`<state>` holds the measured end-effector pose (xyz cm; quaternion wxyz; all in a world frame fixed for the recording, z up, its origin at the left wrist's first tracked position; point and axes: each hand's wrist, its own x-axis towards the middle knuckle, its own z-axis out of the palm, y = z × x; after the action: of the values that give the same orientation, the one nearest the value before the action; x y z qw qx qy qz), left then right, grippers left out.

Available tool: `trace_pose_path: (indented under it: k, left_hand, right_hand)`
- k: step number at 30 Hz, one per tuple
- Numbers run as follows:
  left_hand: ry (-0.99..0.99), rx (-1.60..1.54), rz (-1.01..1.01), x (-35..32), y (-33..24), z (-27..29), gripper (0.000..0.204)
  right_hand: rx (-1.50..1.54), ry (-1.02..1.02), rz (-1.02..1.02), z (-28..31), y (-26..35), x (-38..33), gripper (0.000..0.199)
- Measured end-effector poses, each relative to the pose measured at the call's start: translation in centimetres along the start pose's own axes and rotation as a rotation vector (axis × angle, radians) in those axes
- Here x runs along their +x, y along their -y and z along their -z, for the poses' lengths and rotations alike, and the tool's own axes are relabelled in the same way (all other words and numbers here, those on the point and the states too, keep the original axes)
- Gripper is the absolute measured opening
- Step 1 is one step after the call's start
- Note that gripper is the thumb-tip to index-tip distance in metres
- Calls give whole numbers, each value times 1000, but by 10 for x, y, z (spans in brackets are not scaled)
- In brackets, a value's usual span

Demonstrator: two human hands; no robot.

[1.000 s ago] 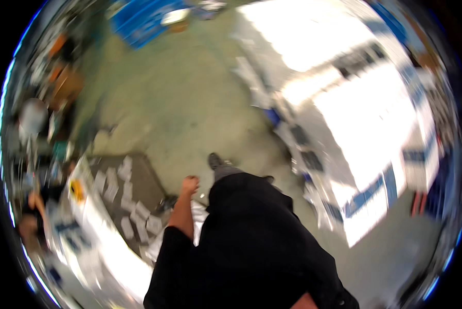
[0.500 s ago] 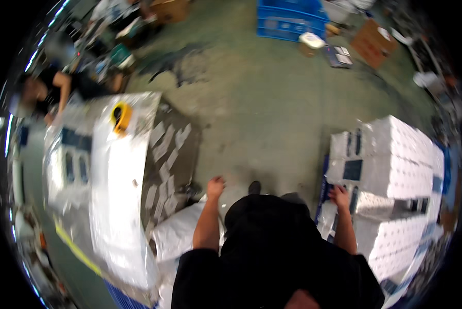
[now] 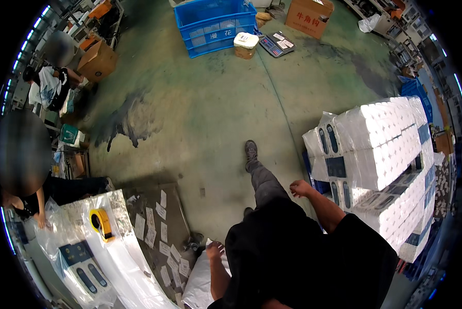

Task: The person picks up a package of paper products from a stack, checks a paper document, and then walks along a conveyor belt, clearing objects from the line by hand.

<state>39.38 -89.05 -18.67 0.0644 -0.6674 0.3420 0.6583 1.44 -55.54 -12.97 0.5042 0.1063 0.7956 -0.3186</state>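
My left hand (image 3: 215, 251) hangs low beside a white sack (image 3: 197, 287), its fingers loosely bent with no held object visible. On the other side, my right hand (image 3: 299, 189) is in the air with its fingers loosely apart and nothing in them. To its right stands a stack of plastic-wrapped white packs (image 3: 383, 147) with dark blue patches. A table (image 3: 115, 198) at the lower left bears a yellow ring-shaped roll (image 3: 101, 225), clear plastic film and a wrapped white-and-blue pack (image 3: 87, 273). White paper labels (image 3: 140, 225) cover the table's side.
Ahead on the floor are a blue crate (image 3: 215, 38), a lidded tub (image 3: 246, 46), a flat scale (image 3: 278, 45) and a brown carton (image 3: 309, 18). A co-worker's hand (image 3: 41, 220) rests at the table's far left. Another person (image 3: 56, 87) sits beyond. A dark stain (image 3: 130, 121) marks the floor.
My view has turned left and I have stepped forward, with one leg now stretched ahead. My right hand has come away from the side of the stacked packs.
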Motion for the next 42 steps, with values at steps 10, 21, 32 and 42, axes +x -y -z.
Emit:
trace_pose_path:
  k: [10,21,32,42]
  left_hand:
    - [208,331,-230,105,-243,-211,33]
    - [402,592,-458,123,-607,-617,38]
    - [457,1150,-739,307,-823,-1021,37]
    - [174,1012,-429,526,-856,-1281,73]
  right_hand:
    - [210,-99,-27,147,96,116,26]
    - [747,-219,53,282,320,213,36]
    - [844,-317,-379,338,437,414,31]
    - [1311,-140,-536,397,618,513,31]
